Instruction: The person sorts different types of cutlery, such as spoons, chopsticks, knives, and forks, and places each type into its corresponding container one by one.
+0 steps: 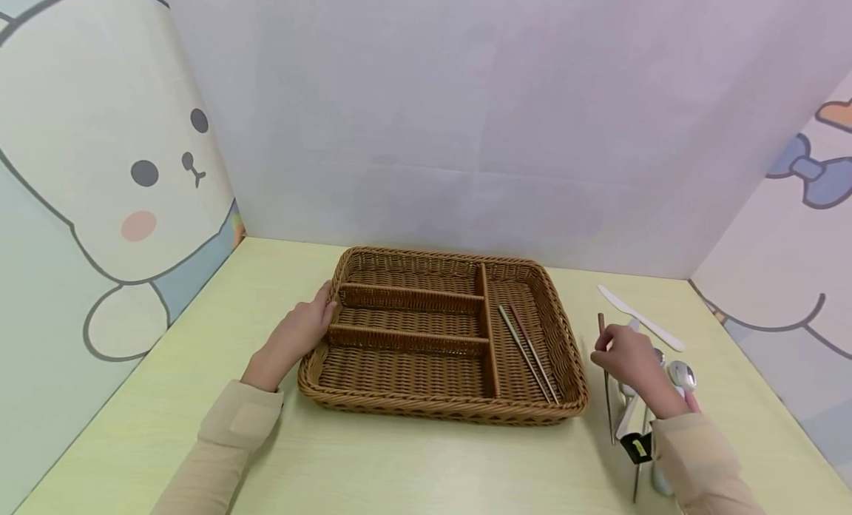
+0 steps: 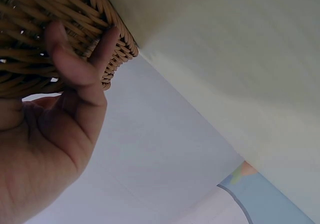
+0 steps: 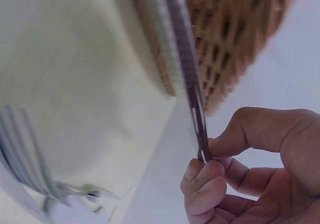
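Note:
A brown wicker basket [image 1: 426, 405] with dividers lies on the table in the head view. My left hand [image 1: 301, 330] holds its left rim; in the left wrist view the fingers [image 2: 85, 79] bear on the woven outer wall. In the basket's right compartment lie a silvery-green chopstick [image 1: 522, 347] and a reddish chopstick [image 1: 532, 349], side by side. Right of the basket, my right hand [image 1: 631, 358] pinches a dark brown chopstick [image 1: 609, 411] between thumb and fingertips. The right wrist view shows that chopstick [image 3: 187, 64] gripped near one end.
A white knife [image 1: 642, 319] lies at the right. Spoons [image 1: 682, 374] and other cutlery cluster beneath my right forearm, near a small black piece [image 1: 637, 448]. A fork [image 3: 27, 154] shows in the right wrist view. A pale wall [image 1: 466, 130] stands behind the basket.

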Demonstrator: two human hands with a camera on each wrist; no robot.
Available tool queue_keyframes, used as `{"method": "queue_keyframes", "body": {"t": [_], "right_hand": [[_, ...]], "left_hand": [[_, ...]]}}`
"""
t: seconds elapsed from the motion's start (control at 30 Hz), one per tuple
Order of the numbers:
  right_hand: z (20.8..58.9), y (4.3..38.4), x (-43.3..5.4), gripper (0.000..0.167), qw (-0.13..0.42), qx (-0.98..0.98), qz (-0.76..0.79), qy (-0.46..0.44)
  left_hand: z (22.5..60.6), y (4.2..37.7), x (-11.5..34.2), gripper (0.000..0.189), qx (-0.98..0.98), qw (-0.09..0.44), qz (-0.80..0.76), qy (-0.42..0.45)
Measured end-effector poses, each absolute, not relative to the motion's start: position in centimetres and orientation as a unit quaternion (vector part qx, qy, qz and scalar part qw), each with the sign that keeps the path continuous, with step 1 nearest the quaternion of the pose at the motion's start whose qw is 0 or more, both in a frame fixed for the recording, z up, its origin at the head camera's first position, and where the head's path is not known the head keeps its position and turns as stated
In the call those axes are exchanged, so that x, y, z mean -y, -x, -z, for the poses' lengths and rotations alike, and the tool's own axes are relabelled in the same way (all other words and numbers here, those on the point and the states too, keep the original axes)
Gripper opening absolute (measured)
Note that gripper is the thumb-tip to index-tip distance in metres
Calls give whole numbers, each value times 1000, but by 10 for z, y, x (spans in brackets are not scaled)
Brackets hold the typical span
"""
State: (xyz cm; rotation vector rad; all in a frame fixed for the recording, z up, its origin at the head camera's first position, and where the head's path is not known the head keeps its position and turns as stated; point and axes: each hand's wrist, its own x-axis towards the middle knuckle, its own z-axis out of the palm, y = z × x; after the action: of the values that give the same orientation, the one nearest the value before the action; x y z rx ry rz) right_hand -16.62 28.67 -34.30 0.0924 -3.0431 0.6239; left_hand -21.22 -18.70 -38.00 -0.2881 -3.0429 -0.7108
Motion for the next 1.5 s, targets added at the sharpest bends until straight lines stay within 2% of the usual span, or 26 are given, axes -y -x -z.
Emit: {"method": "queue_keyframes", "body": {"t": [0.13,0.37,0.7,1.1,1.5], "right_hand": [[333,166,-283,5,32,978,-205,-36],[321,169,-273,8,27,975,-216,-45],[310,178,-253,10,59,970,-229,-55],[311,189,-227,7,69,973,-203,-82],[318,196,-220,14,73,965,-221,-118]], "left_hand": [[379,212,187,53,971,-1,223,90],[379,213,188,53,970,-3,225,90],[379,213,188,53,970,-2,227,89],[382,213,188,53,970,-1,227,93],[379,211,188,53,970,-5,228,88]]}}
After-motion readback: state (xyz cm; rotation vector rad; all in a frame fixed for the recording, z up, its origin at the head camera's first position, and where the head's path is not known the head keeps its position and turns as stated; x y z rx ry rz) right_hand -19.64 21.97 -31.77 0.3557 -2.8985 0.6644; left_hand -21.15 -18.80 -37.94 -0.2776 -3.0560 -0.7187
